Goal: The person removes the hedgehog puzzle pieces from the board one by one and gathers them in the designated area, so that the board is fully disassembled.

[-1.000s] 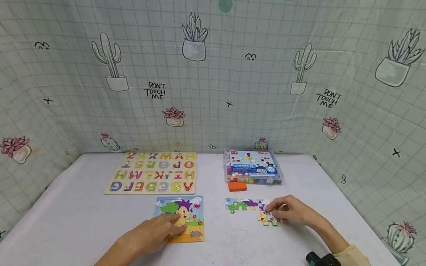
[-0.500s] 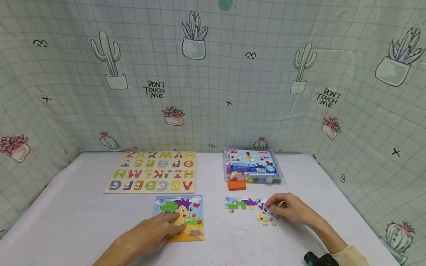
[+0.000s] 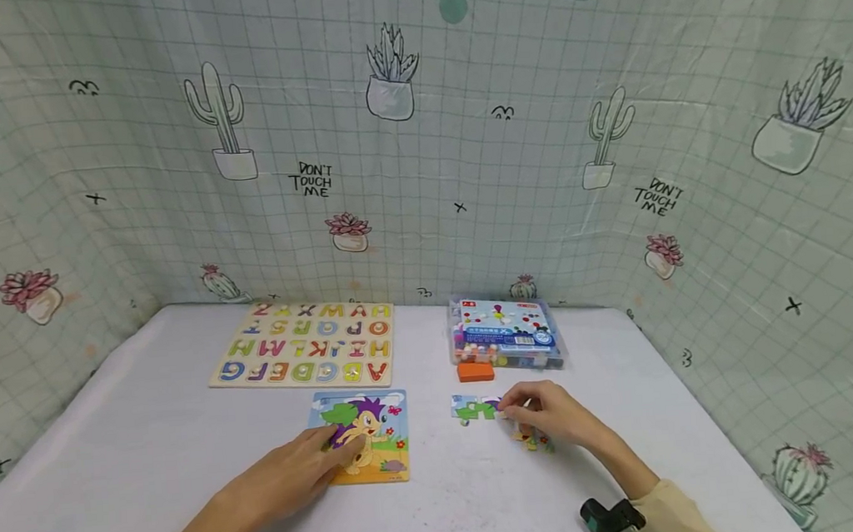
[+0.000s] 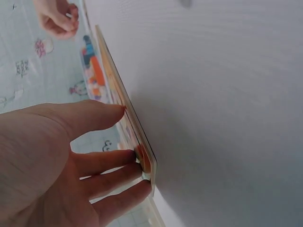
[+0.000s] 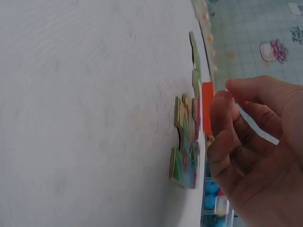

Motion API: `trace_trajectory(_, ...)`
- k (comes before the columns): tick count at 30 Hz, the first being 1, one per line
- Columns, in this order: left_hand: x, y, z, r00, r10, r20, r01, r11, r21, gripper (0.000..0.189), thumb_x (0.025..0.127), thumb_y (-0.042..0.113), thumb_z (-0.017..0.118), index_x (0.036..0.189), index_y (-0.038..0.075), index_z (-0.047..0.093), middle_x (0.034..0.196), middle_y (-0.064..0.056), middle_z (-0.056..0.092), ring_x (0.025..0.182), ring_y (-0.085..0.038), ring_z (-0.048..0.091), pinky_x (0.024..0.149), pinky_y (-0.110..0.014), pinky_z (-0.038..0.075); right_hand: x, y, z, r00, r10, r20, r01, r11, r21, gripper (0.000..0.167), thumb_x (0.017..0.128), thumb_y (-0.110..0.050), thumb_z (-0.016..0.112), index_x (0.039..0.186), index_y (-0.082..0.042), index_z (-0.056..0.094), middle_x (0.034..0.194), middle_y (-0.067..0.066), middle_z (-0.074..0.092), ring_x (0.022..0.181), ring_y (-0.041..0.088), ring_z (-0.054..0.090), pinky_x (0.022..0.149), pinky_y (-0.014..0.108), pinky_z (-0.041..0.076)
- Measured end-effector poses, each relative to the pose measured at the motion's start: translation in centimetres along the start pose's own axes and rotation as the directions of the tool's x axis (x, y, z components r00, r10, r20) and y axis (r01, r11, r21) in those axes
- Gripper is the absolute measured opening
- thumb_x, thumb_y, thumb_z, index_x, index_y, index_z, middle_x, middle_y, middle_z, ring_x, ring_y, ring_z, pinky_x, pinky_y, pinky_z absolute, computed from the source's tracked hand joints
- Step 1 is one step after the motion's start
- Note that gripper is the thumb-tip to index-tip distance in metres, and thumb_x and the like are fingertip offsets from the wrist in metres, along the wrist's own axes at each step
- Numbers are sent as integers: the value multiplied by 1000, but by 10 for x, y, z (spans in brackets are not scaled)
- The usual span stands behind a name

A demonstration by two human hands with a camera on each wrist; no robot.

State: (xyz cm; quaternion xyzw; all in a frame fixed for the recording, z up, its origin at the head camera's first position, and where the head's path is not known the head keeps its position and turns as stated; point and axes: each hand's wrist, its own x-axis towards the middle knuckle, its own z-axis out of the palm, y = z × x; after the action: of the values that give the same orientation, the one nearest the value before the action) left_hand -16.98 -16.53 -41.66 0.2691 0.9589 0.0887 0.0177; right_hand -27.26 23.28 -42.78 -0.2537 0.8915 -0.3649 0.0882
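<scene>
A picture puzzle board (image 3: 391, 415) with a purple-haired hedgehog figure lies flat on the white table. My left hand (image 3: 298, 472) rests on its left part; in the left wrist view the fairly straight fingers (image 4: 111, 182) and thumb touch the board's face. To the right lies a joined strip of puzzle pieces (image 3: 470, 409) in green, purple and sky blue, with more joined pieces (image 3: 534, 441) at its lower right. Over these is my right hand (image 3: 554, 413), partly covering them. In the right wrist view its fingers (image 5: 221, 116) are loosely bent, with nothing visible between them and the thumb.
Behind the board lies a wooden alphabet board (image 3: 308, 346) with coloured letters. A clear plastic box (image 3: 507, 333) with a blue label stands at the back right, an orange block (image 3: 476, 371) in front of it. A patterned cloth (image 3: 416, 133) encloses the table's back and sides.
My right hand has moved left from the right-hand pieces, over the middle of the strip. My left hand has shifted slightly left on the board, uncovering more of the hedgehog.
</scene>
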Motion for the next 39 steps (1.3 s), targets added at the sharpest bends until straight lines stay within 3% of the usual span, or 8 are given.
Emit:
trace_trajectory(12, -7, -7, -3, 999, 24, 20, -24, 1000, -17, 32, 95, 21, 63, 127, 21, 68, 142, -22, 53, 130, -38, 52, 103, -54, 47, 36, -45, 44, 996, -45, 83, 42, 998, 37, 15, 96, -19, 63, 105, -9, 71, 88, 6, 68, 63, 16, 59, 51, 20, 44)
trace_trajectory(22, -4, -11, -4, 999, 8, 48, -5, 998, -59, 29, 94, 20, 65, 122, 26, 71, 139, -22, 56, 127, -38, 54, 101, -56, 48, 72, -82, 86, 974, -126, 190, 124, 992, 22, 13, 96, -19, 62, 103, -12, 72, 81, -1, 69, 58, 10, 57, 52, 18, 42)
trace_trajectory(26, -2, -10, -6, 997, 10, 74, -4, 996, -85, 30, 94, 16, 64, 122, 26, 71, 140, -25, 54, 128, -41, 53, 99, -59, 48, 80, -93, 95, 970, -126, 210, 126, 992, 13, 13, 96, -19, 63, 102, -13, 73, 79, -3, 68, 59, 7, 55, 53, 17, 42)
trace_trajectory(33, 1, -7, -13, 993, -47, 106, 58, 993, -99, 29, 95, 15, 63, 120, 25, 72, 143, -24, 52, 133, -42, 49, 96, -66, 47, 95, -108, 103, 971, -124, 202, 139, 988, -62, 20, 94, -21, 66, 110, -11, 72, 85, -5, 68, 68, 4, 50, 58, 15, 42)
trace_trajectory(39, 0, -6, -11, 992, -36, 120, 51, 992, -119, 28, 95, 15, 62, 120, 23, 72, 143, -27, 51, 133, -44, 48, 94, -69, 46, 103, -114, 113, 971, -100, 219, 121, 989, -83, 29, 93, -21, 67, 119, -7, 70, 74, -7, 58, 62, 3, 47, 56, 14, 38)
